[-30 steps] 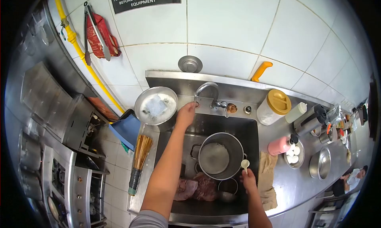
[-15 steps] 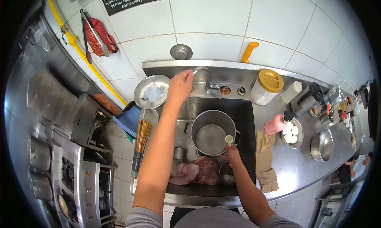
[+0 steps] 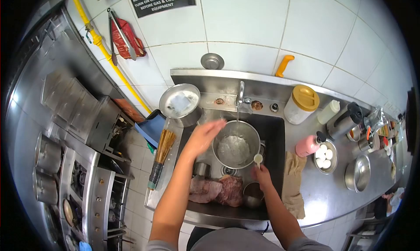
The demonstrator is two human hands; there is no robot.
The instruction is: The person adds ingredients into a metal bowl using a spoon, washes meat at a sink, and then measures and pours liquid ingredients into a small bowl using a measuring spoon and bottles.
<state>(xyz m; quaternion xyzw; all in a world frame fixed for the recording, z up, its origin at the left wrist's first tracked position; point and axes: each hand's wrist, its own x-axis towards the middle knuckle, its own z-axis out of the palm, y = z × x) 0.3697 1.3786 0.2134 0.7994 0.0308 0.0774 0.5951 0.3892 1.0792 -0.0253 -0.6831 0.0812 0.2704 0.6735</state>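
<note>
A metal pot (image 3: 217,154) stands in the sink (image 3: 276,163) under the faucet (image 3: 241,93), and a thin stream of water falls into it. My left hand (image 3: 205,136) is over the pot's left rim, fingers stretched out, holding nothing. Closed around the handle of a small white measuring spoon (image 3: 258,158) is my right hand (image 3: 262,177), at the pot's right side. Large pieces of raw meat (image 3: 216,191) lie in the front of the sink, between a small metal cup (image 3: 201,169) and a metal bowl (image 3: 253,195).
Left of the sink are a pot of cloudy liquid (image 3: 188,120) and a stick brush (image 3: 162,157). On the right counter sit a folded brown cloth (image 3: 294,185), a gold-lidded tub (image 3: 302,104), a pink pump bottle (image 3: 307,146) and a bowl of eggs (image 3: 325,157).
My left hand has left the faucet spout and come down over the pot's left rim, its fingers opening. The spout has swung toward the pot, and water now runs in. My right hand keeps the spoon.
</note>
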